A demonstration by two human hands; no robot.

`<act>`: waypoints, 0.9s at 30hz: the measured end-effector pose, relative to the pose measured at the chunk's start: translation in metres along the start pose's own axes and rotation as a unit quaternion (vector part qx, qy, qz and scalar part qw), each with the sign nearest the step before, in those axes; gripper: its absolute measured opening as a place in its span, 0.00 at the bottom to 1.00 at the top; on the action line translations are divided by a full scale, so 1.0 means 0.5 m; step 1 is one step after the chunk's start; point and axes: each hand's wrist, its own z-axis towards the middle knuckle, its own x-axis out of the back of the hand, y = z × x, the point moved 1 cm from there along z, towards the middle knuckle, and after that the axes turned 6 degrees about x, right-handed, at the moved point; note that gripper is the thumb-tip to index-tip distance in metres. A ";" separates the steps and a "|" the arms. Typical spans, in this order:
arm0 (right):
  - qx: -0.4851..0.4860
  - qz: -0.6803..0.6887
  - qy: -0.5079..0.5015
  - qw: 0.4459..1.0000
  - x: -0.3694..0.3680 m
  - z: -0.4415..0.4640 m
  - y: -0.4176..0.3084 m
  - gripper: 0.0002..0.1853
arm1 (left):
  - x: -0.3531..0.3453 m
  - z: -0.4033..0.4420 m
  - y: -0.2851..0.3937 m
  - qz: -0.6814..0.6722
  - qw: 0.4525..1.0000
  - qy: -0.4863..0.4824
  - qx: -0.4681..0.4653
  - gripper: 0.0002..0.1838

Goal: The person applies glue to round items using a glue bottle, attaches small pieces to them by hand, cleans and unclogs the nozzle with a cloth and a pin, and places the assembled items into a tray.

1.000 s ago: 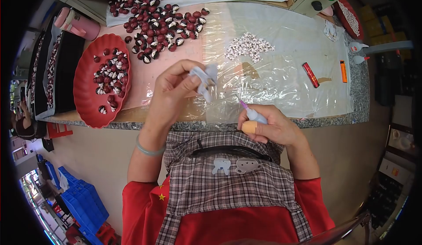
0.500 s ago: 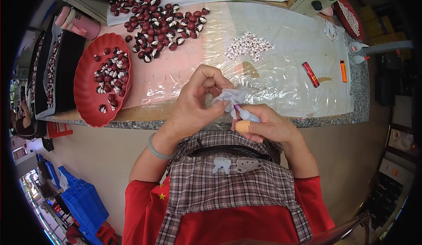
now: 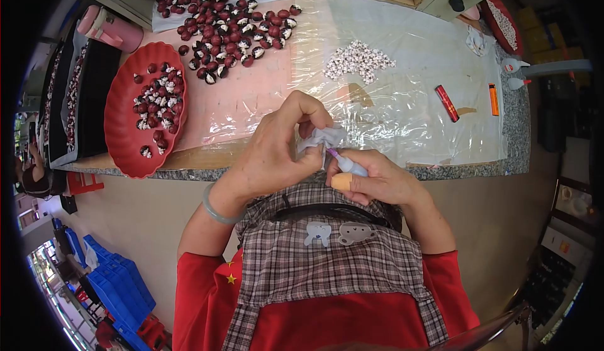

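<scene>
My left hand (image 3: pixel 283 143) pinches a crumpled white tissue (image 3: pixel 322 138) above the front edge of the worktable. In my right hand (image 3: pixel 374 178) is a small translucent squeeze bottle (image 3: pixel 350 164) with a purple tip, pointing left at the tissue. The tip reaches the tissue's edge; whether it is pressed against it I cannot tell. A tan bandage or finger cover (image 3: pixel 341 181) wraps my right thumb. Beyond my hands, a pile of small white pieces with dark marks (image 3: pixel 360 62) lies on the plastic sheet (image 3: pixel 402 112).
Many dark red and white balls (image 3: pixel 236 39) spread over the back left. A red scalloped tray (image 3: pixel 119 137) holds more of them. A red tube (image 3: pixel 447 103) and an orange stick (image 3: pixel 494 100) lie at right. A pink jug (image 3: pixel 112 28) stands back left.
The bottle has drawn back slightly to the right, showing more of its purple tip. My left hand and the tissue have shifted slightly left.
</scene>
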 end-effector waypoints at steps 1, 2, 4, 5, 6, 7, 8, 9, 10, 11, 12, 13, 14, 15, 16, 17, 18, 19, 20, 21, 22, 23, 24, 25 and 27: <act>-0.004 -0.017 0.002 1.000 -0.002 0.001 -0.004 0.09 | 0.001 0.000 0.002 0.012 1.000 -0.001 -0.005 0.16; 0.016 -0.014 0.019 1.000 -0.008 0.003 -0.004 0.09 | 0.001 0.000 0.006 0.022 1.000 0.001 -0.010 0.16; 0.055 -0.009 0.053 0.997 -0.022 0.006 -0.002 0.10 | 0.001 -0.003 0.012 0.041 0.999 0.005 -0.018 0.16; 0.064 0.008 0.054 0.996 -0.020 0.007 0.004 0.10 | 0.001 -0.004 0.013 0.046 0.999 0.002 -0.020 0.16; 0.072 0.026 0.056 0.996 -0.018 0.009 0.014 0.11 | 0.001 -0.005 0.014 0.050 0.999 -0.001 -0.021 0.16; 0.080 0.043 0.058 0.994 -0.016 0.009 0.019 0.11 | 0.001 -0.006 0.014 0.054 0.998 -0.004 -0.022 0.16; 0.085 0.031 0.066 0.994 -0.015 0.010 0.019 0.12 | 0.000 -0.007 0.012 0.056 0.998 -0.007 -0.032 0.16; 0.090 0.019 0.074 0.993 -0.014 0.011 0.019 0.12 | 0.000 -0.007 0.008 0.058 0.997 -0.011 -0.043 0.16; 0.095 0.007 0.081 0.992 -0.014 0.011 0.018 0.13 | -0.001 -0.007 0.006 0.060 0.997 -0.014 -0.053 0.16; 0.093 -0.018 0.085 0.992 -0.014 0.010 0.016 0.14 | 0.000 -0.008 0.007 0.070 0.996 -0.030 -0.045 0.17; 0.091 -0.043 0.089 0.991 -0.014 0.009 0.012 0.15 | 0.001 -0.010 0.010 0.080 0.995 -0.046 -0.037 0.18; 0.089 -0.068 0.093 0.989 -0.014 0.008 0.009 0.16 | 0.002 -0.011 0.011 0.091 0.994 -0.061 -0.028 0.19; 0.089 -0.061 0.095 0.990 -0.016 0.008 0.007 0.16 | 0.000 -0.012 0.011 0.080 0.995 -0.053 -0.030 0.19; 0.089 -0.054 0.098 0.990 -0.018 0.006 0.006 0.16 | -0.003 -0.013 0.011 0.070 0.996 -0.045 -0.031 0.19; 0.089 -0.046 0.102 0.990 -0.019 0.005 0.005 0.16 | -0.006 -0.013 0.011 0.060 0.997 -0.037 -0.033 0.19; 0.089 -0.046 0.102 0.990 -0.020 0.004 0.003 0.15 | -0.008 -0.013 0.011 0.059 0.997 -0.028 -0.036 0.18; 0.089 -0.045 0.103 0.990 -0.022 0.003 0.001 0.15 | -0.009 -0.013 0.011 0.058 0.997 -0.020 -0.038 0.18; 0.089 -0.045 0.103 0.990 -0.022 0.003 0.001 0.15 | -0.010 -0.014 0.012 0.058 0.997 -0.011 -0.041 0.18; 0.083 -0.045 0.102 0.990 -0.021 0.001 0.002 0.15 | -0.008 -0.014 0.009 0.058 0.997 0.009 -0.047 0.17; 0.077 -0.045 0.101 0.991 -0.019 -0.001 0.004 0.15 | -0.001 -0.013 0.004 0.057 0.997 0.029 -0.053 0.17; 0.072 -0.044 0.100 0.991 -0.018 -0.002 0.006 0.14 | 0.010 -0.012 -0.004 0.057 0.995 0.049 -0.058 0.16; 0.064 -0.046 0.101 0.992 -0.023 -0.004 0.007 0.15 | 0.045 -0.003 -0.025 0.042 0.991 0.106 -0.073 0.17; 0.055 -0.049 0.101 0.992 -0.030 -0.009 0.006 0.15 | 0.057 -0.001 -0.021 0.023 0.992 0.108 -0.056 0.17; 0.044 -0.051 0.102 0.993 -0.036 -0.014 0.004 0.15 | 0.066 0.001 -0.010 0.003 0.993 0.109 -0.038 0.17; 0.056 -0.052 0.100 0.992 -0.040 -0.011 -0.011 0.15 | 0.062 -0.004 -0.004 -0.034 0.996 0.085 -0.021 0.19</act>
